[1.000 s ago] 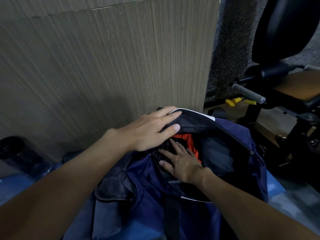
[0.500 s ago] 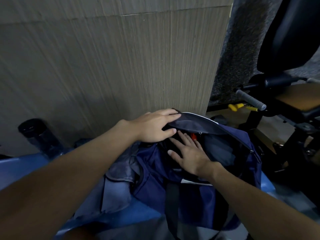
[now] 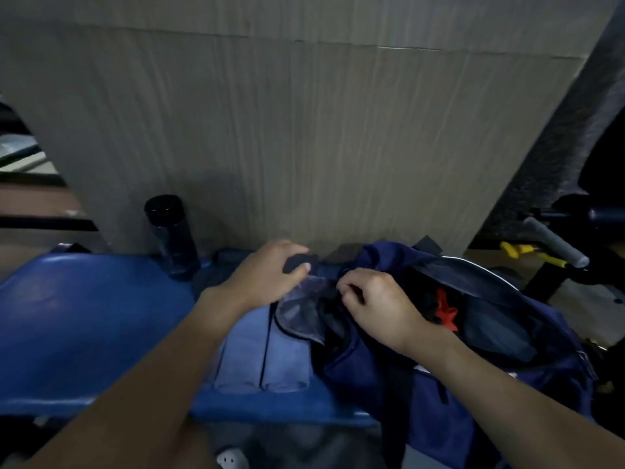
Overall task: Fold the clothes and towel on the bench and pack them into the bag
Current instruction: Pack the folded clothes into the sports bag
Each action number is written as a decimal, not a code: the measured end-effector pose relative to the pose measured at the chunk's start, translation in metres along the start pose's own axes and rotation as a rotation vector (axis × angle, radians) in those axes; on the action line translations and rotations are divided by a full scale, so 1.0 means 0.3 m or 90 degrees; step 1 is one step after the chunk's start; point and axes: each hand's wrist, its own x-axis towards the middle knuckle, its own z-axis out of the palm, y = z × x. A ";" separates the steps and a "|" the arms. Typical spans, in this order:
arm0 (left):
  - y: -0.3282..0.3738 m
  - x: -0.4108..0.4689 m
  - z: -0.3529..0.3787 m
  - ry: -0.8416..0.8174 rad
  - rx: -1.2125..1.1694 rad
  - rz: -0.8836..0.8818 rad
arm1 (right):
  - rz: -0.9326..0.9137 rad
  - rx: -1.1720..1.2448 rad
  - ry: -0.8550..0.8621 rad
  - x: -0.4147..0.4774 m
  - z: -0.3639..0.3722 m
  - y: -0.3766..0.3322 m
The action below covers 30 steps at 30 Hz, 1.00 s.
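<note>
Bag (image 3: 372,367) open on table (image 3: 84,326); red and dark clothes (image 3: 444,311) already inside. Folded blue cloth (image 3: 267,360) just left of bag, unpacked. Left hand (image 3: 267,279) fingers curled round bag's end; right hand (image 3: 375,306) fingers pinching its opening edge.

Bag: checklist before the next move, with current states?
1. Mouth of bag open: ok.
2. Grip: left hand holds the bag's end: ok.
3. Zipper pull: right hand pinches at the bag's edge, on what: cannot tell.
4. Contents: red garment inside bag: ok.
5. All packed: not ok, folded blue cloth lies on bench beside bag.
6. Clearance: bottle upright, apart from hands: ok.
</note>
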 end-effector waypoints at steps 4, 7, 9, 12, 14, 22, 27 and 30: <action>-0.212 -0.060 -0.048 0.127 -0.066 -0.146 | -0.015 0.041 -0.065 0.127 0.139 -0.081; -0.349 -0.081 -0.044 0.181 -0.077 -0.216 | 0.074 0.085 -0.087 0.233 0.236 -0.102; -0.412 -0.088 -0.020 0.185 -0.078 -0.236 | 0.174 0.101 -0.069 0.309 0.282 -0.093; -0.480 -0.073 0.034 0.145 -0.041 -0.189 | 0.312 0.104 -0.076 0.410 0.336 -0.045; -0.499 -0.042 0.058 0.092 -0.027 -0.169 | 0.378 0.112 -0.111 0.456 0.369 -0.002; -0.539 0.042 0.130 -0.084 0.068 -0.199 | 0.507 0.098 -0.125 0.521 0.478 0.129; -0.548 0.038 0.154 -0.138 0.132 -0.212 | 0.558 0.121 -0.084 0.549 0.484 0.155; -0.548 0.037 0.153 -0.135 0.133 -0.211 | 0.590 0.151 -0.093 0.557 0.487 0.168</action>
